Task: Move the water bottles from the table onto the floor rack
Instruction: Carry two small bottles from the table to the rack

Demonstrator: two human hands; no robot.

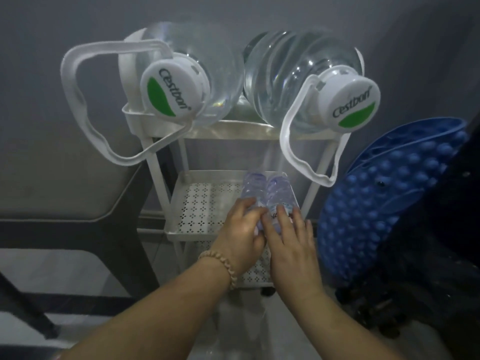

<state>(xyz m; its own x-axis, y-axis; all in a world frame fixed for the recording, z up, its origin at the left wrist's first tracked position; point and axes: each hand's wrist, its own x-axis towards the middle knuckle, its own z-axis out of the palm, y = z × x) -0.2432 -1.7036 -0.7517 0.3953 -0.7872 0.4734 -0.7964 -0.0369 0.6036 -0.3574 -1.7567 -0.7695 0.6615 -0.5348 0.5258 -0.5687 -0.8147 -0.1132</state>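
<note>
Two small clear water bottles lie side by side on the middle shelf of a white floor rack, toward its right side: the left bottle and the right bottle. My left hand, with a bead bracelet at the wrist, grips the near end of the left bottle. My right hand rests over the near end of the right bottle, fingers spread along it. The bottles' near ends are hidden under my hands.
Two large clear jugs, the left jug and the right jug, sit on the rack's top shelf with white caps and carry handles. A blue bumpy mat leans at the right. A dark table stands at the left.
</note>
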